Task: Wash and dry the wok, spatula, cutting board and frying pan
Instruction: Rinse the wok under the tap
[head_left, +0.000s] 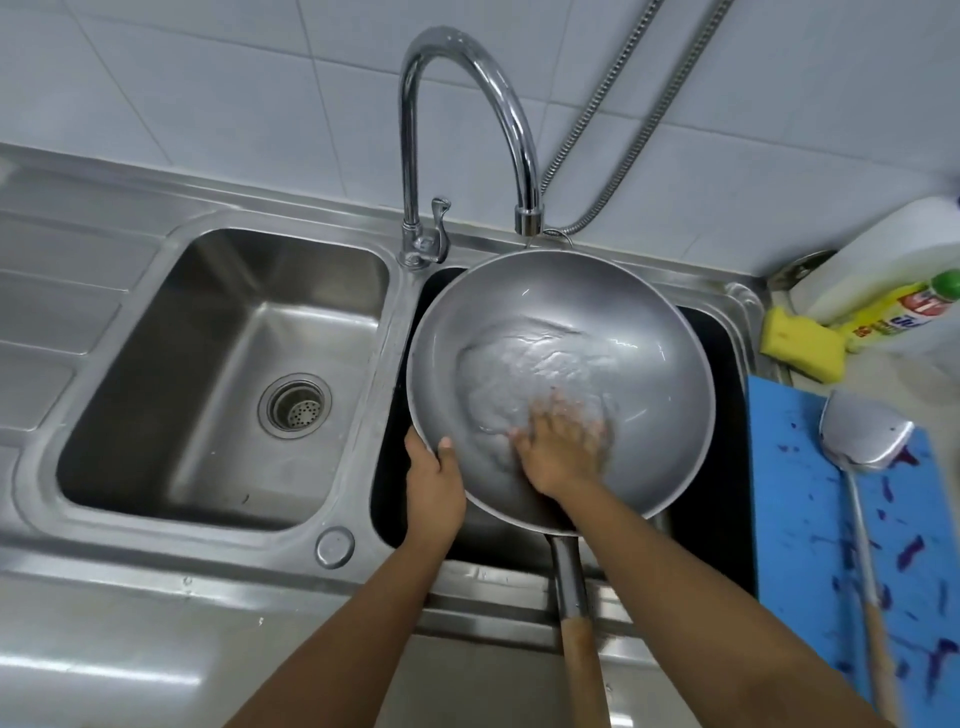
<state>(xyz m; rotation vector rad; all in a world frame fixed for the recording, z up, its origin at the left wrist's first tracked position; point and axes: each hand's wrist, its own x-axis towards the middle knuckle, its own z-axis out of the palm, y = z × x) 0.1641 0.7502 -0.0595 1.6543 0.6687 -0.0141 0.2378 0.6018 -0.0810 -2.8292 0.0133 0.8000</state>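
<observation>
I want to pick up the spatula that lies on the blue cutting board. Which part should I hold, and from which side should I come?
Grip the spatula by its wooden handle, probably from above at the near end. It lies along the cutting board, blade at the far end, and the handle points toward the person with nothing over it.

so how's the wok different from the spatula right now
The wok is a wide round bowl holding water; the spatula is a small flat blade on a thin shaft. The wok is held over the right basin, left hand gripping its rim, right hand inside it; the spatula lies untouched on the blue cutting board. Both are grey metal with wooden handles.
</observation>
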